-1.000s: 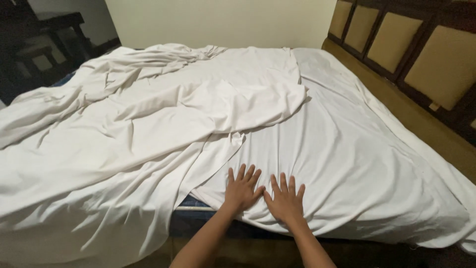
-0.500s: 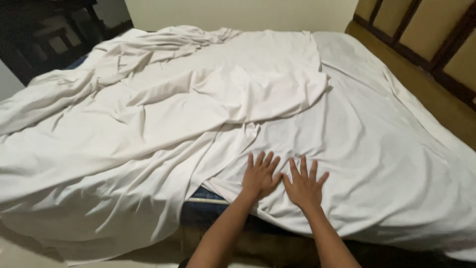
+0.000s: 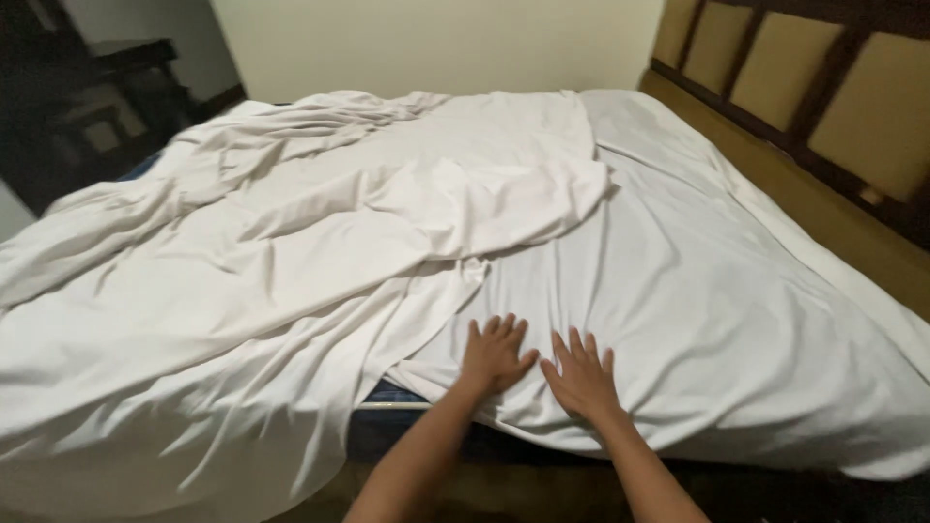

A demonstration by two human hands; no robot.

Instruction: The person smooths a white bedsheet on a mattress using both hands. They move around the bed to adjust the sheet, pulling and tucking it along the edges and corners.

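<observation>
Still, both hands (image 3: 538,363) stay flat on the white sheet (image 3: 697,291)

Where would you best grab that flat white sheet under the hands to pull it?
Probably at its near edge, where the flat white sheet ends short of the bed's side and leaves a strip of dark mattress bare. Coming from the near side, just left of the left hand, fingers could likely slip under that loose hem.

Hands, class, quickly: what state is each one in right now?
Left hand: open, fingers spread, flat on the white sheet.
Right hand: open, flat on the same sheet, holding nothing.
</observation>
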